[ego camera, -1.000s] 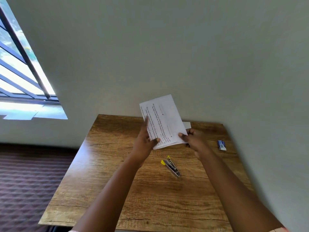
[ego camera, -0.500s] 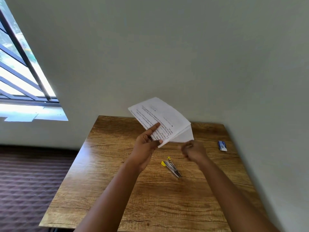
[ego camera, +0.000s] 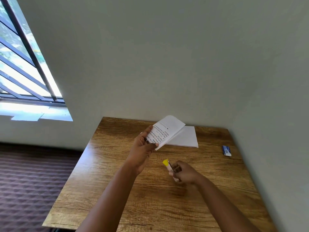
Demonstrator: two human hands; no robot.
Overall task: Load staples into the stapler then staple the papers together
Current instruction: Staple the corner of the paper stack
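- Your right hand point(ego camera: 184, 172) lies low over the surface point(ego camera: 217, 190), fingers curled round the stapler point(ego camera: 170, 169). Only its yellow end pokes out, up and to the left of the knuckles.
- The stapler's long axis runs diagonally, yellow end far-left, the rest hidden in your grip toward near-right. Whether it has left the wood, you cannot tell from here.
- Your left hand point(ego camera: 143, 148) holds the papers point(ego camera: 164, 131) up off the surface, thumb and fingers pinching the near corner; the printed sheet tilts away toward the wall.
- The relation that matters: the pinched corner sits up and left of the stapler, well apart, with the yellow end aimed roughly at it. The right hand has to make the trip.
- More white sheets point(ego camera: 185, 138) lie flat behind the raised ones; the small blue box point(ego camera: 226, 150) sits far right, well apart from both hands.
- Versus half a second ago: the right hand was an empty fist hanging near the papers' lower edge and the stapler lay alone; now the hand has dropped onto it. The papers have swung lower and further from you.
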